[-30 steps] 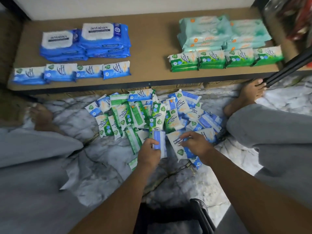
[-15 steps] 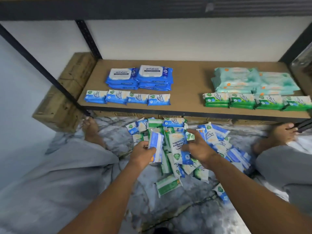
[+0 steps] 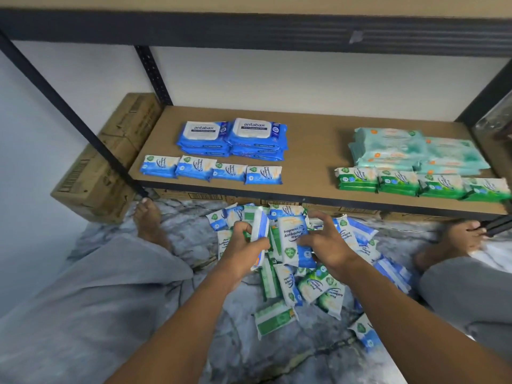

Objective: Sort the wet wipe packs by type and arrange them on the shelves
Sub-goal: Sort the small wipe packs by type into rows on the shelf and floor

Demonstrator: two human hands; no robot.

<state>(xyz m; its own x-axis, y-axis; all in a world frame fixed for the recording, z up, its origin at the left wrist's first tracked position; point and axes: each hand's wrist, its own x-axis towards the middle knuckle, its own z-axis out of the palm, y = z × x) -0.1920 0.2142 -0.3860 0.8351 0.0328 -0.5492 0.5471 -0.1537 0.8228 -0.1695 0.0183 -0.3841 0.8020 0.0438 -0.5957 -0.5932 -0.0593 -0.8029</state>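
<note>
The blue-and-white soft plastic wipe pack [image 3: 260, 228] sits in the left hand [image 3: 243, 246], whose fingers and thumb curl round its lower half. It is turned on edge, so only its thin side shows, and its long axis runs up and away from the palm toward the shelf. Just right of it, the right hand [image 3: 328, 242] pinches the right edge of a second flat blue-and-white pack [image 3: 292, 239] between thumb and curled fingers. That pack faces the camera with its long axis upright, and its print reads "Fragrance Free Antibacterial Wipes" the right way up. Both are glossy, pillow-shaped film.

Beneath and around both hands, a loose heap of small blue and green packs [image 3: 310, 289] lies on the grey marble-patterned floor [image 3: 194, 217], pointing every way. Beyond the hands is the brown fibreboard shelf [image 3: 310, 128]. Ahead-left of the left hand, it carries a row of small blue packs [image 3: 210, 169] in front of two stacks of large blue lidded packs [image 3: 232, 139]. Ahead-right of the right hand, a row of small green packs [image 3: 415, 185] fronts stacked pale teal packs [image 3: 410, 151].
</note>
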